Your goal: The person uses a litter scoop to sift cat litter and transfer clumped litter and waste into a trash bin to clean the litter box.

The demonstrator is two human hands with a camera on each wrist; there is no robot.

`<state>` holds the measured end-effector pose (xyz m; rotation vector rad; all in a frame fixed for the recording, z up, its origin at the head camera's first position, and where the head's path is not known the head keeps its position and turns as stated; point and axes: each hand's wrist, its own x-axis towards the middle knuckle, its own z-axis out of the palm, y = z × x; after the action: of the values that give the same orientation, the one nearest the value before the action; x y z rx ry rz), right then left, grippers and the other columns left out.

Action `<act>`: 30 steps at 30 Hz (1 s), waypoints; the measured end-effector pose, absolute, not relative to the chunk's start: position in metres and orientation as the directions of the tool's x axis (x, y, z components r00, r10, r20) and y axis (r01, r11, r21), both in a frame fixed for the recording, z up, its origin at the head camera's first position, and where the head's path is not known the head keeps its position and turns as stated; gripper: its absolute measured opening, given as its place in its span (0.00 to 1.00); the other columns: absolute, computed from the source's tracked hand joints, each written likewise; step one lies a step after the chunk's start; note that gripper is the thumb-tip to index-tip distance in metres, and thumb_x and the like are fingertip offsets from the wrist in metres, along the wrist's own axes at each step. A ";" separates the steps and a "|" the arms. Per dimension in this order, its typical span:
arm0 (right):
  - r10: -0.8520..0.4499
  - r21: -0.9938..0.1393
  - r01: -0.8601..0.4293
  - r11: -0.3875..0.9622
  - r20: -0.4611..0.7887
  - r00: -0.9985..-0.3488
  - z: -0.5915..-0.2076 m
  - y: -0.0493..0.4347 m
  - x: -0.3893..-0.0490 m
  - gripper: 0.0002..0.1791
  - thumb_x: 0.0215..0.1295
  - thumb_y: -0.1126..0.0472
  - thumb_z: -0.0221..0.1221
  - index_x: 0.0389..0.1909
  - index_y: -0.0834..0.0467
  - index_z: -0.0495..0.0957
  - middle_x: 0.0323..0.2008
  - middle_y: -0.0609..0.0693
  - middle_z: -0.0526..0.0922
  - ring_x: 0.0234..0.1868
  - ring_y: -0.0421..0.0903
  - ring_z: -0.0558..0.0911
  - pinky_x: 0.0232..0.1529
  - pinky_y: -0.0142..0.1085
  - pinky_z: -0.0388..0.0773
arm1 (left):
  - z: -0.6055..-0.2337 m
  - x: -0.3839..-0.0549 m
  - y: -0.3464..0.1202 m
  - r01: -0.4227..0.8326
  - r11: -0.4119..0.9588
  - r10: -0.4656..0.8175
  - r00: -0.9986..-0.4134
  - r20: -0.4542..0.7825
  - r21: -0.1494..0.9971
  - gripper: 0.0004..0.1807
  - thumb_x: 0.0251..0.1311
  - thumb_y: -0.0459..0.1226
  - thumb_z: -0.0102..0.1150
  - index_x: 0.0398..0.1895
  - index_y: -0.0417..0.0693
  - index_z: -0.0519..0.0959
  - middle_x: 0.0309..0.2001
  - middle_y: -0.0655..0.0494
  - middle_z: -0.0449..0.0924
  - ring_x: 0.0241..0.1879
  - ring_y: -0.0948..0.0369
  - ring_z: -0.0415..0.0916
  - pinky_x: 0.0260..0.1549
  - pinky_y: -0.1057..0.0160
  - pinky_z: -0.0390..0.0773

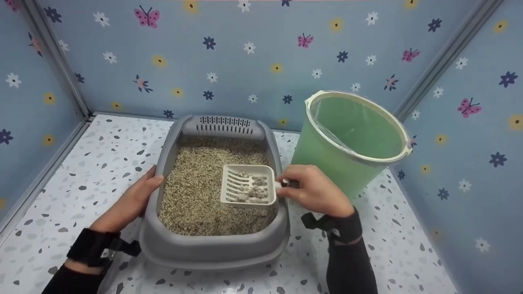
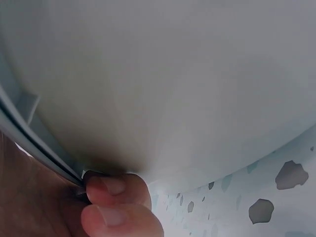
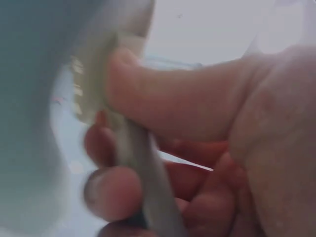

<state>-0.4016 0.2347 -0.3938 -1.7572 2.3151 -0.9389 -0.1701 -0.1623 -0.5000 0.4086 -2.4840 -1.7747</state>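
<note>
A grey litter box (image 1: 212, 249) full of tan granular litter (image 1: 196, 175) stands on the table. At its left side, my left hand (image 1: 132, 198) grips the rim, the thumb on top. In the left wrist view, curled fingertips (image 2: 116, 210) show beneath that rim. My right hand (image 1: 316, 190) holds a white slotted litter scoop (image 1: 253, 169) by its handle (image 3: 153, 177), fingers and thumb wrapped round it. Level above the box's right part, the scoop carries several greyish clumps (image 1: 258, 190). The right wrist view is blurred.
A green bucket (image 1: 327, 159) with a cream rim and a clear liner stands right of the box, close behind my right hand. Blue patterned panels (image 1: 229, 61) enclose the back and both sides. The white speckled tabletop (image 1: 392, 245) extends around the box.
</note>
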 end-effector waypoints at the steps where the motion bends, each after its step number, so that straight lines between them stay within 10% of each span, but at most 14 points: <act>1: -0.894 -0.516 -0.841 0.161 0.284 -0.346 -0.393 0.238 -0.402 0.08 0.69 0.60 0.78 0.46 0.53 0.93 0.38 0.41 0.89 0.37 0.40 0.84 0.43 0.40 0.84 | -0.500 -0.171 -0.162 -0.178 0.304 -0.246 -0.964 -0.103 0.936 0.48 0.87 0.65 0.35 0.92 0.51 0.31 0.88 0.26 0.38 0.74 0.33 0.68 0.52 0.55 0.83; 17: -0.905 -0.503 -0.851 0.150 0.277 -0.323 -0.394 0.228 -0.401 0.09 0.71 0.58 0.76 0.48 0.54 0.92 0.40 0.43 0.90 0.40 0.40 0.86 0.45 0.39 0.85 | -0.503 -0.173 -0.160 -0.114 0.294 -0.240 -0.970 -0.042 0.949 0.44 0.88 0.61 0.36 0.93 0.55 0.35 0.88 0.28 0.43 0.76 0.31 0.65 0.65 0.42 0.77; 30: -0.909 -0.521 -0.847 0.110 0.291 -0.297 -0.395 0.228 -0.402 0.09 0.71 0.58 0.76 0.49 0.55 0.92 0.40 0.44 0.90 0.39 0.41 0.85 0.44 0.39 0.85 | -0.501 -0.170 -0.161 -0.117 0.279 -0.236 -0.971 -0.050 0.953 0.44 0.88 0.61 0.37 0.93 0.57 0.35 0.86 0.23 0.46 0.68 0.32 0.73 0.48 0.49 0.87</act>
<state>-0.4023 0.2284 -0.3953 -1.7981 2.2625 -0.9439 -0.1697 -0.1615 -0.5012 0.3367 -2.4305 -1.7968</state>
